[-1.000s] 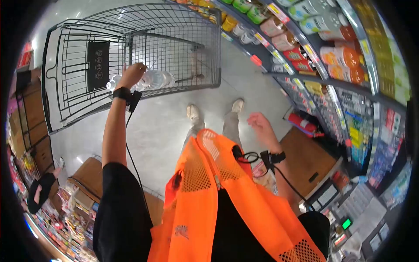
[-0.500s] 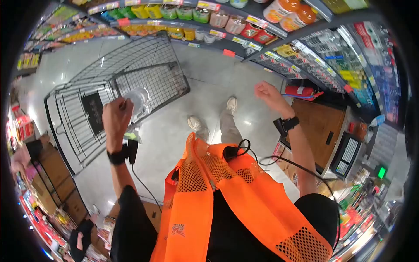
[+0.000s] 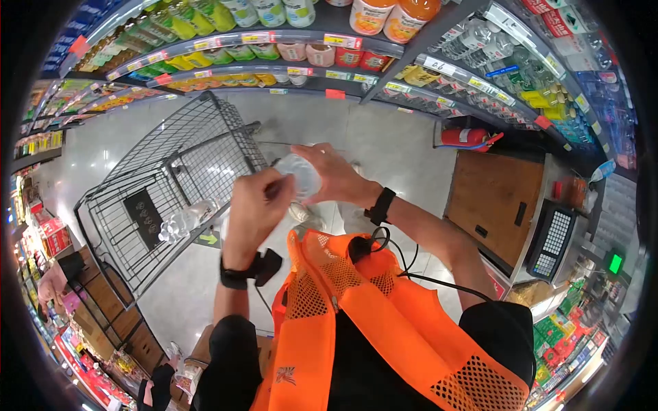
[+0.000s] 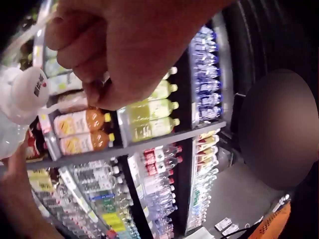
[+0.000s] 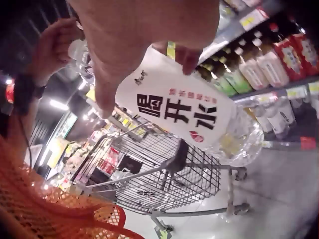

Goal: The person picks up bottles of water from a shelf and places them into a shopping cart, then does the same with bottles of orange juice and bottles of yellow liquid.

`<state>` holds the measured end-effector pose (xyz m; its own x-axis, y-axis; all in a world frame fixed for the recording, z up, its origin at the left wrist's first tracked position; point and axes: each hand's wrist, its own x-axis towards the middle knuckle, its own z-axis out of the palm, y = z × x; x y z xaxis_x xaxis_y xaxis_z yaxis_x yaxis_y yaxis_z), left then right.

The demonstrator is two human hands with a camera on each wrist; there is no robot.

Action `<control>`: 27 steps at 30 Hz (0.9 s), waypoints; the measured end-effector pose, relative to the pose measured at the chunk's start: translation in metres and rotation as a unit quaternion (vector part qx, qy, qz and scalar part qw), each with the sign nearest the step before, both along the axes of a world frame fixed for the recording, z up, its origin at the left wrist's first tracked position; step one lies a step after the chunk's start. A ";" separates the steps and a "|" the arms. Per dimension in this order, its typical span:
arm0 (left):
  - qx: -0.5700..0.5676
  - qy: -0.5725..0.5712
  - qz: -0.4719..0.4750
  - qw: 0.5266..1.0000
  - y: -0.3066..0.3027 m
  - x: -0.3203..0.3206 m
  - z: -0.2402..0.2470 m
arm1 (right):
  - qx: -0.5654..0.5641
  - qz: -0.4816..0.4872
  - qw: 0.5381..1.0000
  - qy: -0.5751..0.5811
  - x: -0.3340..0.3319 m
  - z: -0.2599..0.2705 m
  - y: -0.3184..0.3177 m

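A large clear water bottle with a white label is in front of the body, between the two hands. Curled fingers of my left hand hold it at the cap end. The left wrist view shows its white cap with a pale strap running toward those fingers. My right hand grips the bottle round its side, thumb and fingers spread across the label. Another clear bottle lies in the shopping cart at left.
Drink shelves run across the front and right. A red fire extinguisher stands by a brown cabinet, with a keypad device beside it. A thin cable runs along the right arm. Grey floor lies between cart and shelves.
My left hand has lifted a water bottle out of the cart and brought it toward the body. The right hand has come in from the right and gripped it. The view has turned right.
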<state>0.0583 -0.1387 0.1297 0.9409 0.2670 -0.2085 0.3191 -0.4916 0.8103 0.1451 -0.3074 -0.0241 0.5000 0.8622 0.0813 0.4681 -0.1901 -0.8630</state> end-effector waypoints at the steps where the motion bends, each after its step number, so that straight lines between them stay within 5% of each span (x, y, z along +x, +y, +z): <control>1: -0.006 0.001 -0.015 1.000 -0.013 0.011 -0.018 | -0.024 -0.027 0.999 0.015 0.005 -0.013 -0.006; 9: -0.019 -0.021 -0.037 0.999 -0.037 0.072 -0.199 | -0.076 -0.148 0.985 0.053 0.024 -0.164 -0.054; 12: 0.204 -0.061 0.008 0.977 -0.031 0.079 -0.285 | -0.097 -0.170 0.980 0.045 0.031 -0.242 -0.052; 15: -0.103 0.043 0.034 0.993 -0.025 0.056 -0.394 | -0.113 -0.181 0.976 0.041 0.045 -0.313 -0.041; 18: -0.334 0.028 0.124 0.934 -0.029 0.035 -0.465 | -0.137 -0.232 0.962 0.038 0.057 -0.388 -0.019; 23: -0.374 0.138 0.153 0.904 -0.036 0.003 -0.555 | -0.084 -0.327 0.932 0.132 0.119 -0.479 0.023; 27: -0.332 0.111 0.105 0.931 -0.053 0.008 -0.611 | -0.011 -0.407 0.889 0.212 0.178 -0.526 0.057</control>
<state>0.0660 -0.1919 -0.4813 0.7959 0.1831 -0.5771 0.5481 0.1872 0.8152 0.3230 -0.2508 -0.5496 0.9403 0.2005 -0.2750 -0.1975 -0.3367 -0.9207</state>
